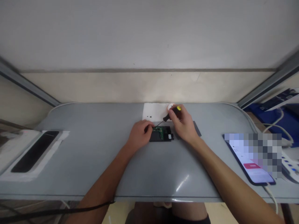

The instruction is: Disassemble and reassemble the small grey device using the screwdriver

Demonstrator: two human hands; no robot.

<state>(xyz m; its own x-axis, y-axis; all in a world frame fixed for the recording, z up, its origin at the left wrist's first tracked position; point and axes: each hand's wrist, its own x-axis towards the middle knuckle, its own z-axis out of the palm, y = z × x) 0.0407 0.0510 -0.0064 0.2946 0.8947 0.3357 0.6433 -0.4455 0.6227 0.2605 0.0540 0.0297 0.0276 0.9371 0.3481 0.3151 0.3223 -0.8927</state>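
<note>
A small black device point(161, 134) lies opened near the far middle of the grey table point(93, 149), its green circuit board showing. My left hand point(139, 134) rests closed against the device's left end and steadies it. My right hand point(183, 124) grips a small screwdriver point(171, 113) with a black handle and yellow cap. The thin shaft slants down to the left, its tip at the device's top left corner beside my left fingers. A dark flat cover point(197, 129) peeks out from under my right hand.
A white paper sheet point(154, 111) with tiny dark specks lies behind the device. A phone point(252, 166) with a lit screen and a cable sits at the right. A white tray holding a long black slab point(35, 151) stands at the left. A wall bounds the far edge.
</note>
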